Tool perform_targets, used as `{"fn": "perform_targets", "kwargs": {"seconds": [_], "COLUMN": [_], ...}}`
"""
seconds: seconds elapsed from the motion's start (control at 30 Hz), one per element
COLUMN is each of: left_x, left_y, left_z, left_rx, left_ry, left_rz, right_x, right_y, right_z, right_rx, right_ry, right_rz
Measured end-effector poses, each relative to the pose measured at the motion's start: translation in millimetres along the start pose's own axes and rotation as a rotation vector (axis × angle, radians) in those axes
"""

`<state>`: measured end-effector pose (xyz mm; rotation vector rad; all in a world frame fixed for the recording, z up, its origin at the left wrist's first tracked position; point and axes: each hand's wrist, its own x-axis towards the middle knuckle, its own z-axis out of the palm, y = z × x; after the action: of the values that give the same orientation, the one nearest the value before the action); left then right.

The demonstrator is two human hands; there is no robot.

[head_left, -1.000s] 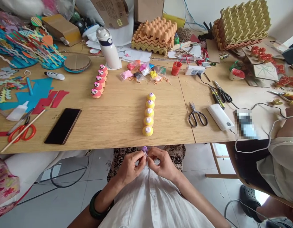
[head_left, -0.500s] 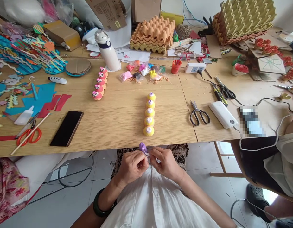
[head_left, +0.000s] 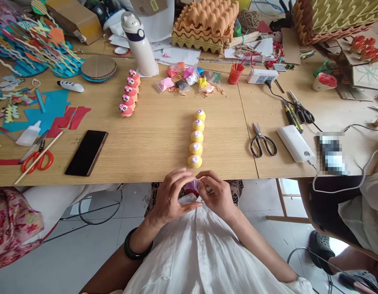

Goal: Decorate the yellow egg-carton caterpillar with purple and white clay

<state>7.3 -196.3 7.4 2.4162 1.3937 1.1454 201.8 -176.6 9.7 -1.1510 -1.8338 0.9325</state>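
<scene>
Bench [head_left: 164, 143]: light wood, crowded along the far and left edges, bare in the near middle.

Egg trays [head_left: 204, 20]: stacked at the far edge, well apart from the work.

Yellow row [head_left: 196, 137]: five yellow domes joined in a line running away from the person, each already capped with a pale purple-and-white dot. This part looks finished.

Pink row [head_left: 129, 93]: five pink domes with eyes, to the left of the yellow row, apparently complete.

Phone [head_left: 86, 152]: dark, flat, near the left front edge.

Scissors [head_left: 261, 141]: black-handled, to the right of the yellow row.

Clay bags [head_left: 189, 79]: small coloured packets beyond the yellow row.

Left hand [head_left: 170, 198] and right hand [head_left: 218, 196]: held together just below the bench edge, in front of the yellow row's near end. Fingers of both are pinched on the purple clay [head_left: 193, 185], a small lump partly hidden between them. It is still being shaped, judging by the grip; where it goes is undecided. Nothing blocks the way to the row.
</scene>
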Motion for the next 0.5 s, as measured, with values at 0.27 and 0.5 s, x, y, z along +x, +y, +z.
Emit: {"fn": "perform_targets", "kwargs": {"seconds": [0.27,0.5], "left_x": [-15.2,-7.8], "left_y": [-9.2,-6.3], "left_z": [12.6,13.1], "left_rx": [-0.056,-0.006], "left_ry": [-0.187,-0.118], "left_rz": [-0.079,-0.150], "right_x": [3.6,0.2], "right_y": [-4.2,2.8], "right_z": [-6.4,-11.8], "right_rx": [0.187,0.304], "right_ry": [-0.066,-0.010], "right_rz": [0.071,0.086]}}
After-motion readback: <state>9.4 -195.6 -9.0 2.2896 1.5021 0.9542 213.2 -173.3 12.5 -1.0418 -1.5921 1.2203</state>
